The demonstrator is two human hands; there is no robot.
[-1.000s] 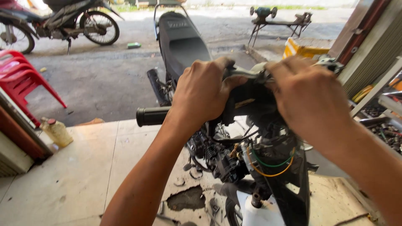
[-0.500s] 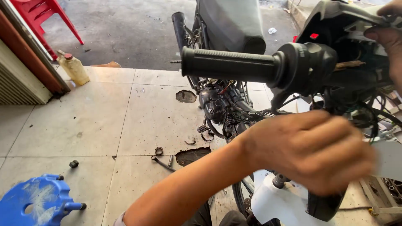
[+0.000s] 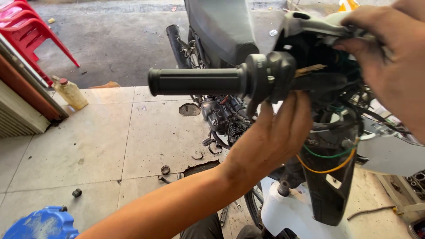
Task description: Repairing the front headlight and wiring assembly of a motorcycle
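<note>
- Left hand (image 3: 270,141) is reaching up under the black switch housing (image 3: 271,76) on the motorcycle handlebar, fingers loosely curled and pressing its underside, not closing around anything.
- Right hand (image 3: 389,57) is gripping the grey handlebar cover (image 3: 310,24) from above, fingers clamped on its edge.
- Rubber hand grip (image 3: 197,81) is sticking out to the left of the housing, untouched.
- Step looks like working the housing or cover loose at the bar; next move is probably calling for a steady hold on the cover while the fingers below are finding a fastener or seam.
- Green and orange wires (image 3: 327,161) are hanging just below the bar, near the left wrist; snag risk.
- Engine (image 3: 226,119) is sitting close behind the forearm, so room is tight there.
- Open room is lying to the left over the tiled floor (image 3: 88,146); small nuts (image 3: 165,169), a yellowish bottle (image 3: 71,92), red chairs (image 3: 26,26) and a blue stool (image 3: 40,223) are staying well apart.
</note>
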